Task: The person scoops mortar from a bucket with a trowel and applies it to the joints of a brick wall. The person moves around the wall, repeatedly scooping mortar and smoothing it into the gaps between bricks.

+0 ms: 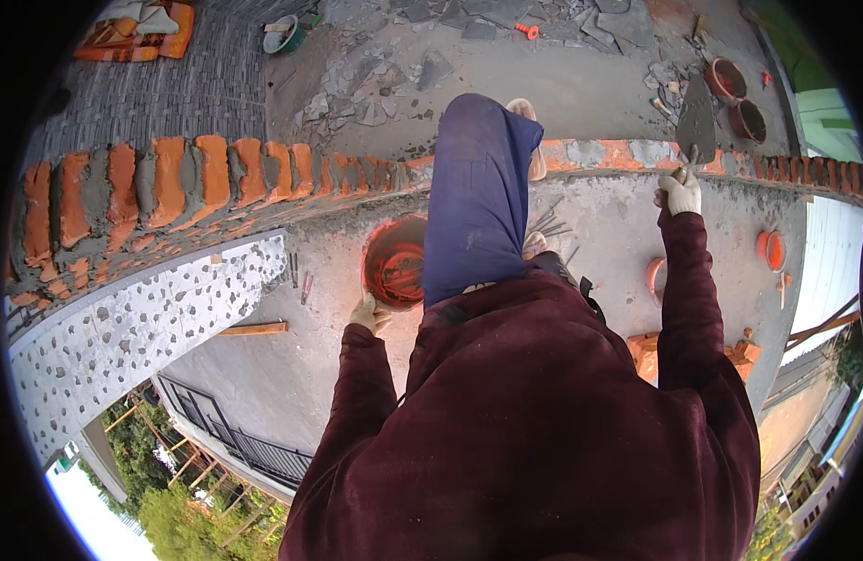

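My right hand (680, 194), in a pale glove, grips the handle of a trowel (697, 122) whose grey blade points up over the brick wall (216, 178). My left hand (368, 313), also gloved, rests on the rim of an orange bucket (394, 266) standing on the concrete ledge beside my blue-trousered leg (474, 196). One foot in a pale sandal is set on top of the wall. I wear a maroon long-sleeved top.
The curved wall of orange bricks with grey mortar runs across the view. Two orange bowls (735, 98) sit on rubble beyond it. More orange bowls (771, 249) and broken bricks (742, 353) lie on the ledge at right. Nails (299, 276) and a wood strip (254, 329) lie left; drop below.
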Demonstrator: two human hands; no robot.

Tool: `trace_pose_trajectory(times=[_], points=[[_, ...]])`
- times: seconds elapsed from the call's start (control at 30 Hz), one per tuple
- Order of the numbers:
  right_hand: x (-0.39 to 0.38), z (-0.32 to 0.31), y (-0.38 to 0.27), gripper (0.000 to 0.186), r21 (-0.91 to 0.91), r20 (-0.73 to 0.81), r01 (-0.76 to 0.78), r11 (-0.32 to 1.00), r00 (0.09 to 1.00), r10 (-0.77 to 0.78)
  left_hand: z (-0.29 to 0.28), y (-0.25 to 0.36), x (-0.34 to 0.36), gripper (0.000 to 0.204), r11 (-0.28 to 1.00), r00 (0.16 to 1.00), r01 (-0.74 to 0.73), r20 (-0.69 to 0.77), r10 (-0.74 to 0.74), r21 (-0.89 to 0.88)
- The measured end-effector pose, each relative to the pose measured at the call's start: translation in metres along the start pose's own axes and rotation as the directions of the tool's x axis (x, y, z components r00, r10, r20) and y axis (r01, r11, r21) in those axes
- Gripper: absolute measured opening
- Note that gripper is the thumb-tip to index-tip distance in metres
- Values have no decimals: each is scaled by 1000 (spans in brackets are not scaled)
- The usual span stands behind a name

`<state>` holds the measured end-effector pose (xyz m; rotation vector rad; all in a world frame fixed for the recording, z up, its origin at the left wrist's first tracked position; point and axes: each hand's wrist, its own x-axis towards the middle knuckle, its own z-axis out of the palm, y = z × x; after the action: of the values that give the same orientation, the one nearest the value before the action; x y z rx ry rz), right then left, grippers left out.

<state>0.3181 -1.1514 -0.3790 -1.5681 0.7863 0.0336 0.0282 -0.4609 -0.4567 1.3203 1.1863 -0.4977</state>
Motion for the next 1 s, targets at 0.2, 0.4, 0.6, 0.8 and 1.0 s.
trace_pose_trajectory(times=[0.2,0.4,0.6,0.8,1.0], points=[[-24,5,-14,16,-140,202,-266,954,935,291,58,-79,85,51,722,991,59,-129,42,689],[50,65,-45,15,-235,250,-339,911,885,394,169,-31,144,63,524,927,253,-50,-371,813],[211,269,-235,15,-327,431,-69,942,877,213,253,119,126,59,429,862,208,44,-506,879],[261,391,-298,18,-500,515,-15,866,799,311,289,134,128,55,370,891,79,101,-442,926],[222,469,-323,39,-513,747,-148,845,408,525,319,83,88,43,619,881,391,-82,-466,681]])
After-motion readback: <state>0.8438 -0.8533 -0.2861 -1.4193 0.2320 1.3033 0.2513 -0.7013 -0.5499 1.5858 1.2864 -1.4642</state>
